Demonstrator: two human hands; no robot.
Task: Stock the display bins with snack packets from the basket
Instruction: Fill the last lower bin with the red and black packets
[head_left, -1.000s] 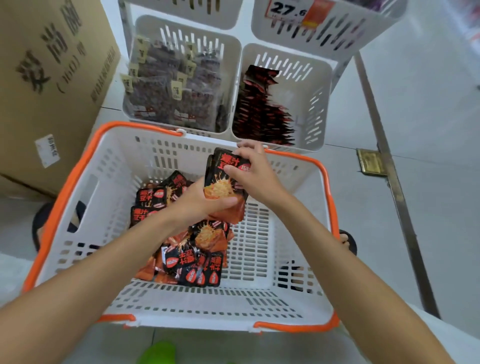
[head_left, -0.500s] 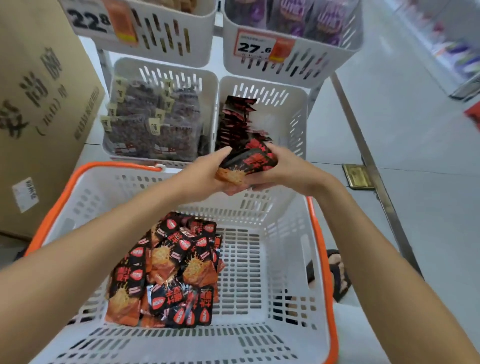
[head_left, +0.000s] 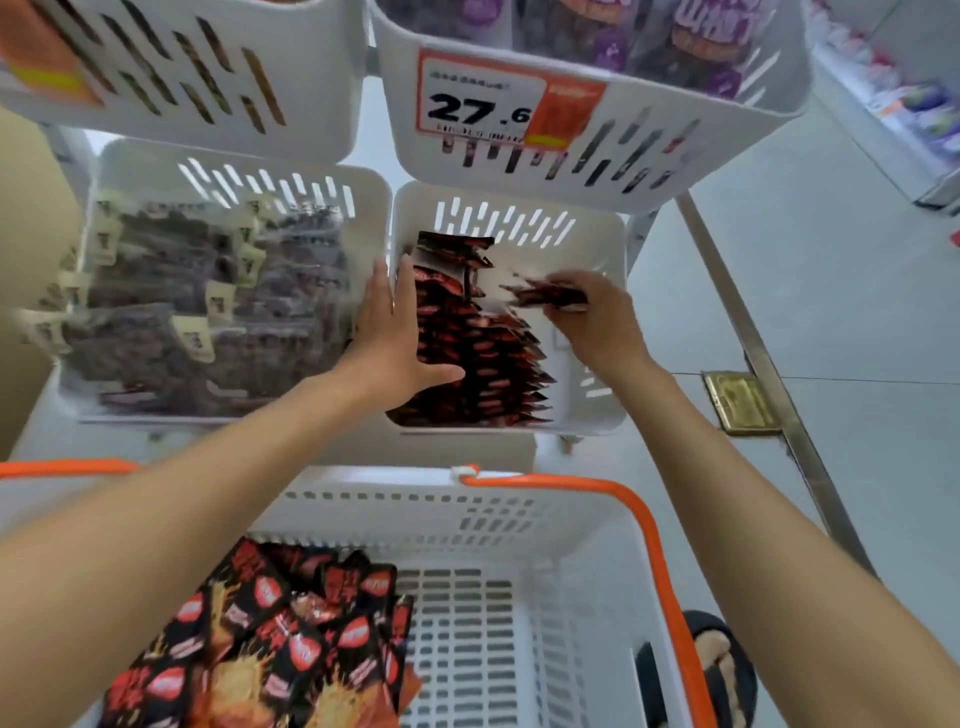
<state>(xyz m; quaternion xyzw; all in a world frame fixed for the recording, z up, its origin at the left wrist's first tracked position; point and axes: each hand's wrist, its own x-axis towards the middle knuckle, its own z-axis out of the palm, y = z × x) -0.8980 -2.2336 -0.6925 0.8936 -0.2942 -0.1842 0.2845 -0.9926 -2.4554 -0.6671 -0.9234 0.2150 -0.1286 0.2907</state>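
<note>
right hand (head_left: 597, 325) is gripping a few packets (head_left: 550, 297) over the part-filled bin (head_left: 602, 415); left hand (head_left: 387, 332), fingers straight, is steadying the row (head_left: 483, 358); a pile (head_left: 270, 649) is waiting in the basket (head_left: 649, 525).

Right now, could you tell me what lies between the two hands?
In the head view, a row of red-and-black snack packets in the white slotted plastic bin separates the left hand from the right hand gripping more packets.
</note>
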